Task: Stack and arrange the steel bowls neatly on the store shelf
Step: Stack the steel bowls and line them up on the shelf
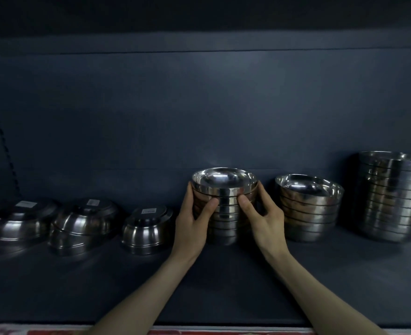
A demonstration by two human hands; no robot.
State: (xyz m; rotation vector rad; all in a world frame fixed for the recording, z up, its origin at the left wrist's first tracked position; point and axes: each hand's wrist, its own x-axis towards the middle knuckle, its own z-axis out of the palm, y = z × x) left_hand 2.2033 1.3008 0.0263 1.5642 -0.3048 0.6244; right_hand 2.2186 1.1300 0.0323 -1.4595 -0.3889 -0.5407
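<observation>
Dark grey shelf (223,281) and a matching back panel (199,105) fill the view; a red strip (175,332) runs along the shelf's front edge at 6 o'clock; near the centre stands the middle stack (223,215) of steel bowls, rims up, its base on the shelf; the left hand (192,226) holds it from 9 o'clock, thumb across the front and fingers wrapped round the side; the right hand (266,218) holds it from 3 o'clock in the same way, so each grip is closed round the stack; at 3 o'clock of it, near but apart, sits a wider stack (309,213), also rims up; further along at 3 o'clock, cut by the frame's edge, stands a tall stack (393,197); at 9 o'clock three piles of upturned bowls lie in a row: the small pile (147,232) nearest the left hand, then the middle pile (84,226), then the far pile (18,226) at the edge; each carries a pale label (148,210) on its base.
</observation>
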